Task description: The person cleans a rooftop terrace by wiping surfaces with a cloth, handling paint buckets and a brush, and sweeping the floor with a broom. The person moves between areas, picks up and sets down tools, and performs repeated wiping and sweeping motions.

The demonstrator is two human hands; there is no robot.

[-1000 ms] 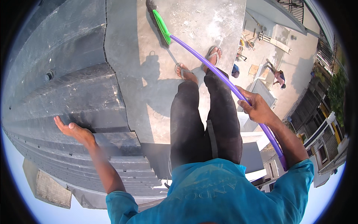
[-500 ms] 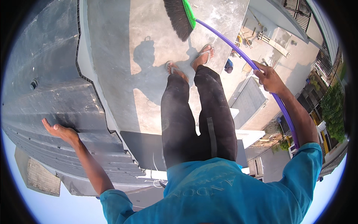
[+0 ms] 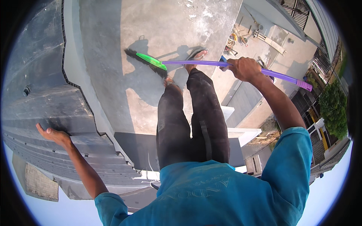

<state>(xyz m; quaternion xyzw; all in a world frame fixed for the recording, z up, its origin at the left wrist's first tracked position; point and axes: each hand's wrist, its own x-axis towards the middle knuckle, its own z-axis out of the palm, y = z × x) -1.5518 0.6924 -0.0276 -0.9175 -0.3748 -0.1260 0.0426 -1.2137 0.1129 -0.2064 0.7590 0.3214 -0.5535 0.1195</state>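
Observation:
My right hand (image 3: 244, 69) is wrapped round the purple handle of a broom (image 3: 188, 63). The handle runs nearly level across my front, its ribbed end out past my hand on the right. Its green head (image 3: 151, 60) with dark bristles lies left of my sandalled feet, low over or on the concrete floor; I cannot tell whether it touches. The bristles' near end overlaps my left foot in view. Out to the left, my left hand (image 3: 52, 135) holds nothing, fingers stretched, over or against the dark corrugated metal sheeting (image 3: 45, 101).
I stand on a concrete slab (image 3: 102, 37) with white dusty patches. Its right edge (image 3: 233, 28) drops to a lower yard holding planks (image 3: 269, 42), buckets and tools. The metal sheeting borders the slab on the left. A green tree (image 3: 333, 109) stands far right.
The broom head has swung from ahead of my feet back and left, close to them. The handle has turned from slanting to nearly level. My right hand has shifted slightly left.

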